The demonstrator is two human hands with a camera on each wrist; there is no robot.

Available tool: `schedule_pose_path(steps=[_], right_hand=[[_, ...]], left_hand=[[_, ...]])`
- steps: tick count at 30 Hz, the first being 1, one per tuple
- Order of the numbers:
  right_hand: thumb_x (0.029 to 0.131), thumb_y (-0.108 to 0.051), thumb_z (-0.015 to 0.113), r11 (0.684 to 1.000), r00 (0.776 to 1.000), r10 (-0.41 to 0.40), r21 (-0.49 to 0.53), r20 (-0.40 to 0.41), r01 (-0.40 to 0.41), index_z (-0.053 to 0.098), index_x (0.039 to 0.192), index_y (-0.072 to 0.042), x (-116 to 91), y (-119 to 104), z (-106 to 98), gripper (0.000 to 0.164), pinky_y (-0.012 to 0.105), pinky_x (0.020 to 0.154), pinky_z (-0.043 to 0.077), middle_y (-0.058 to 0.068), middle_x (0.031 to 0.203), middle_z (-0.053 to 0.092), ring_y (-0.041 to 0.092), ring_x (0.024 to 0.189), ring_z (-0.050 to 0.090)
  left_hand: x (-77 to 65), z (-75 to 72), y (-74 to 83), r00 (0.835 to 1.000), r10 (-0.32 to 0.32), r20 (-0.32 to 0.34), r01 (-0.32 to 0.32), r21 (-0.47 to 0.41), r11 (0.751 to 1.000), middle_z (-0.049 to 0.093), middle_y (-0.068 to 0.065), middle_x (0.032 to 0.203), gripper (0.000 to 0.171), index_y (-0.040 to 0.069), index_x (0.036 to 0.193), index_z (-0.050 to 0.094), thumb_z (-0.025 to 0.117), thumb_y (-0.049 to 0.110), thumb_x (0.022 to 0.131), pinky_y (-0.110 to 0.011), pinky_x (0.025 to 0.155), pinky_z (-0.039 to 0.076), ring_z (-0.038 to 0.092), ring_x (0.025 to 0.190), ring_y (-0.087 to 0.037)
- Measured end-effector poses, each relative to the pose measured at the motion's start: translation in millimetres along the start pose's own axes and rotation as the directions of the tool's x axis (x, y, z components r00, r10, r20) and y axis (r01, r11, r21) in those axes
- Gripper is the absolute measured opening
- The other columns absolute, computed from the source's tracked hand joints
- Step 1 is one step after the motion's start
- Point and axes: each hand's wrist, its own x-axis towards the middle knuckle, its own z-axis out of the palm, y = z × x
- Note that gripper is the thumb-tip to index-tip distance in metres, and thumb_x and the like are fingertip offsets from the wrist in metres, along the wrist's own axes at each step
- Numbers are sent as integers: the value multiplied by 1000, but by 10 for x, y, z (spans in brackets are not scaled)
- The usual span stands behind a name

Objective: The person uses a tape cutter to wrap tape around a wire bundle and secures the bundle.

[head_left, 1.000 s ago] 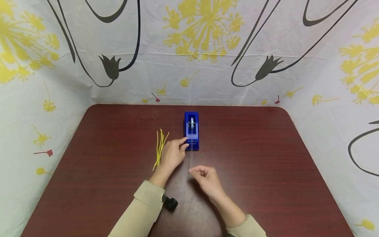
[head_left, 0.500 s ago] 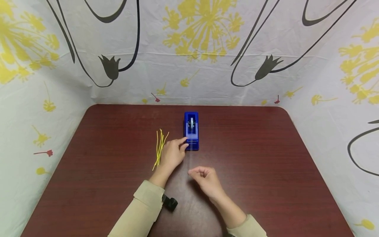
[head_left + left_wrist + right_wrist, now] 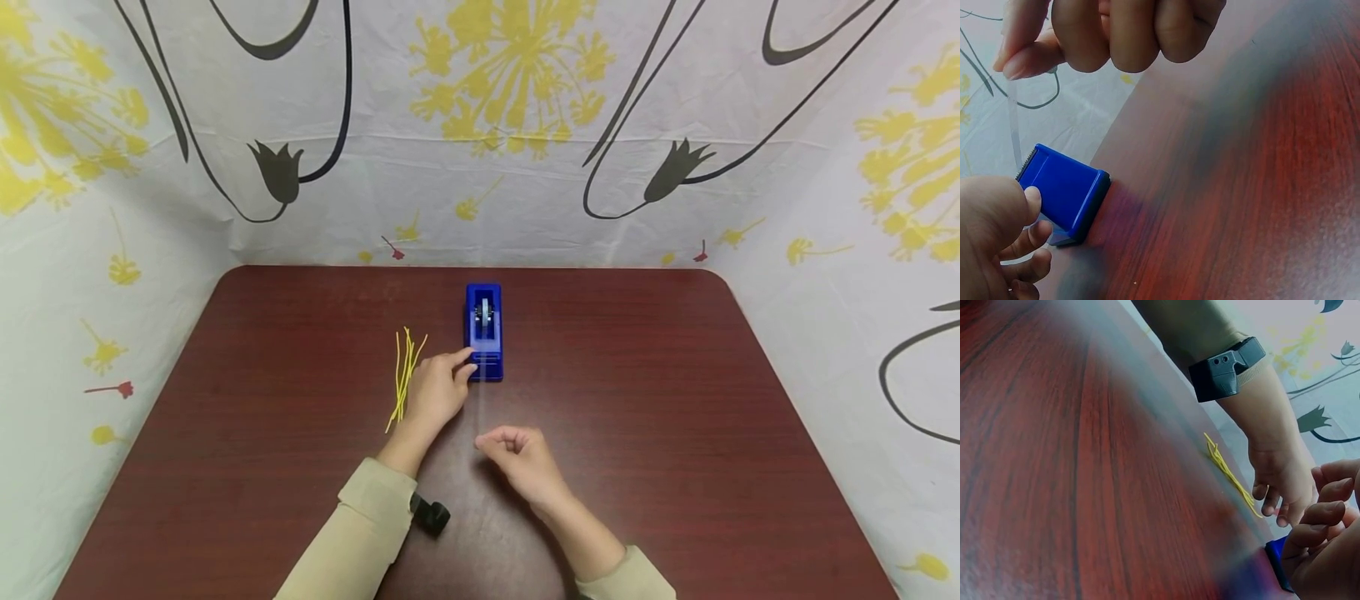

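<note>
Seemingly the step is drawing clear tape (image 3: pixel 1014 131): the left hand (image 3: pixel 435 388) grips the blue dispenser (image 3: pixel 486 344) near the table's (image 3: pixel 637 358) far edge, the right hand (image 3: pixel 522 467) pinches the tape. A tug against the cutter (image 3: pixel 1028 160) seems due. The dispenser's long axis stands square to that edge, cutter pointing away.

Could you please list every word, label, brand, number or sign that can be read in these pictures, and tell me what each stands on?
No readable text in any view.
Blue tape dispenser: no lettering on the sides that show.
Strip of tape: no print visible.
Black wrist device: two small round marks; no text I can make out.
Patterned cloth: printed flowers and stems, no writing.
</note>
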Motion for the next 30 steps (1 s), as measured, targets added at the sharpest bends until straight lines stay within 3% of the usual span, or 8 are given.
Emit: schedule_pose_path(steps=[13, 20, 23, 30], right_hand=[[93, -8, 71, 999, 999, 27, 18, -28, -26, 71, 97, 14, -26, 11, -24, 22, 19, 54, 35, -5, 63, 53, 4, 58, 43], [93, -6, 69, 999, 999, 25, 35, -25, -24, 68, 98, 17, -29, -4, -50, 24, 19, 53, 34, -3, 63, 52, 4, 56, 42], [93, -6, 69, 999, 999, 23, 34, -23, -23, 69, 98, 17, -31, -19, -58, 23, 19, 52, 33, -4, 62, 50, 4, 55, 41], [94, -6, 69, 999, 1000, 21, 41, -8, -21, 67, 99, 18, -25, -33, -76, 25, 19, 51, 32, -6, 62, 49, 4, 55, 40]], left_hand=[[-21, 5, 14, 999, 46, -23, -45, 47, 998, 76, -10, 104, 31, 18, 128, 72, 69, 24, 97, -46, 72, 55, 72, 90, -34], [-54, -23, 36, 994, 108, -34, -106, 77, 991, 63, -1, 85, 35, 13, 132, 68, 68, 23, 98, -35, 59, 48, 59, 66, -18], [-58, -45, 37, 992, 113, -55, -109, 77, 991, 61, -1, 86, 36, 12, 133, 66, 67, 22, 99, -35, 61, 47, 57, 69, -17], [-70, -99, -50, 989, 95, -115, -81, 123, 989, 67, -7, 100, 28, 12, 122, 72, 69, 24, 96, -43, 78, 53, 66, 91, -27]])
